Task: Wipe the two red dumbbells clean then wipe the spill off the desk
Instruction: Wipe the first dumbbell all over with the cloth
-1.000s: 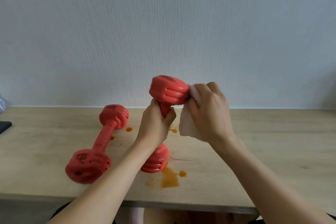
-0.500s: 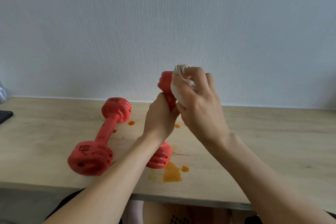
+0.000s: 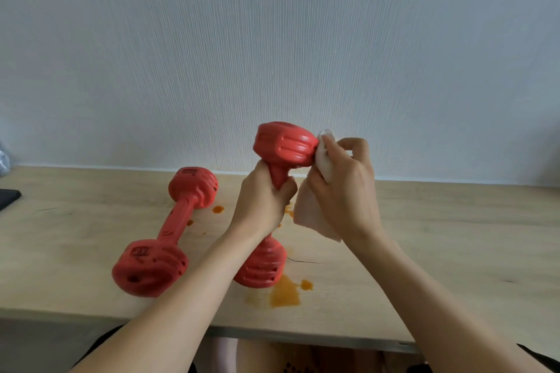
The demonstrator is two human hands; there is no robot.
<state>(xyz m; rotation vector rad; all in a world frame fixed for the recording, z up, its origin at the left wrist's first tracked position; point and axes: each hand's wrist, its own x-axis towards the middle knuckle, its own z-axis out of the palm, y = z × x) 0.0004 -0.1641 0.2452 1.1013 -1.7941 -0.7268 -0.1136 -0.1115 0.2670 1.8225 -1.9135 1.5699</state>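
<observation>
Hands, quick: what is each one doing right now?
Left hand: closed around the handle of the upright dumbbell.
Right hand: closed on a white cloth, pressing it against that dumbbell's top end.

- A pale blue-grey wall point(image 3: 272, 39) fills the upper part of the view, its surface covered in fine vertical ribbing.
- Below the wall runs a light wooden desk point(image 3: 454, 236), its back edge meeting the wall along a straight line.
- The desk's front edge point(image 3: 333, 336) is a thin, greyish band.
- Light is soft and even, with no hard shadows on the wall.
- Below the desk's front edge the space is dark and indistinct.
</observation>
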